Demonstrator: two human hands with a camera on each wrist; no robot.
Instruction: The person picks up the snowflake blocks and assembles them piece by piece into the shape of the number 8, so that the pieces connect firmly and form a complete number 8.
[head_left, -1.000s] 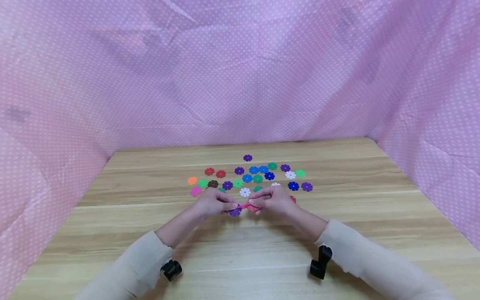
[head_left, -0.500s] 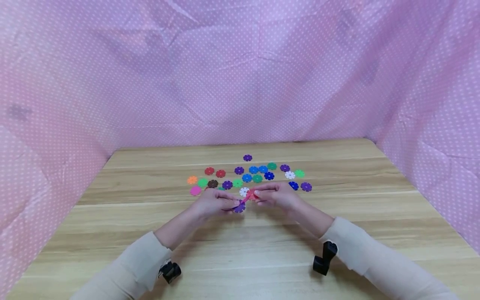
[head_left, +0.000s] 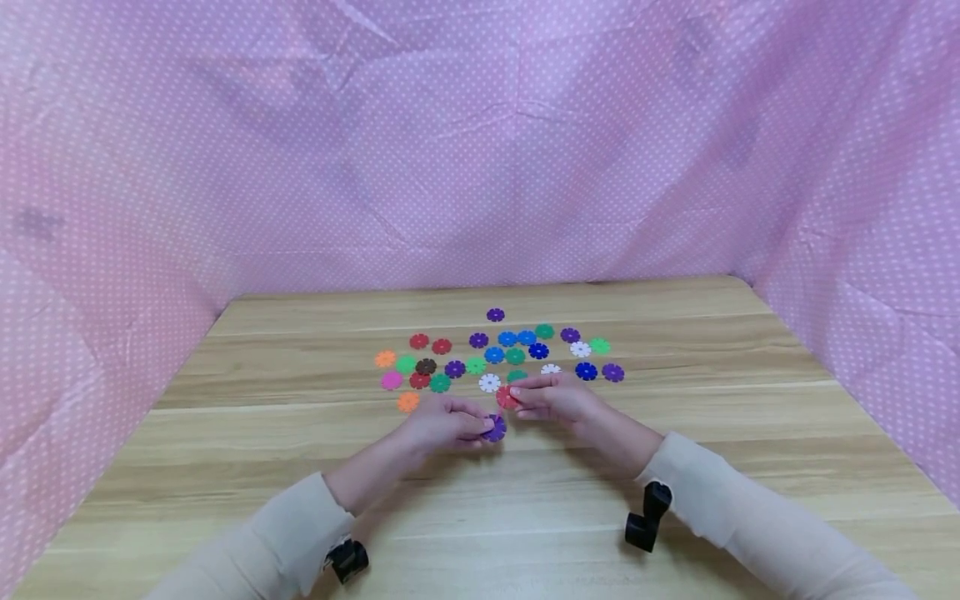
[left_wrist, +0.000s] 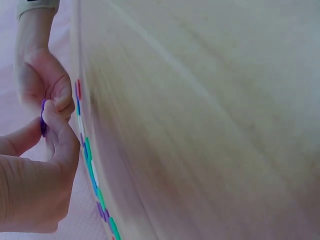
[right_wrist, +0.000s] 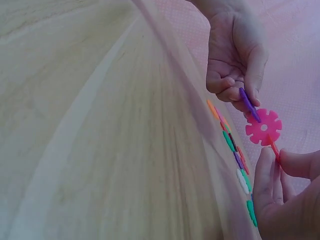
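Observation:
Between thumb and fingers, my left hand [head_left: 444,422] pinches a purple notched interlocking disc [head_left: 494,429]. My right hand [head_left: 557,397] pinches a red interlocking disc [head_left: 506,397] at its right edge. The right wrist view shows a pink interlocking disc [right_wrist: 270,121] between these two, with the purple disc at its upper edge and the red one at its lower edge. All three appear slotted together, held just above the table. In the left wrist view, the purple disc [left_wrist: 43,118] shows edge-on between thumb and finger; the pink and red ones are hidden there.
Several loose discs lie flat beyond the hands, among them an orange one [head_left: 408,402] beside the left hand and a white one [head_left: 490,383]. The wooden table [head_left: 487,533] extends toward the person. Pink dotted cloth [head_left: 480,167] surrounds its back and sides.
The left hand has shifted right and slightly nearer the person, uncovering orange, red and green discs. The right hand first rose slightly, then stayed nearly in place. The joined discs now stand more upright.

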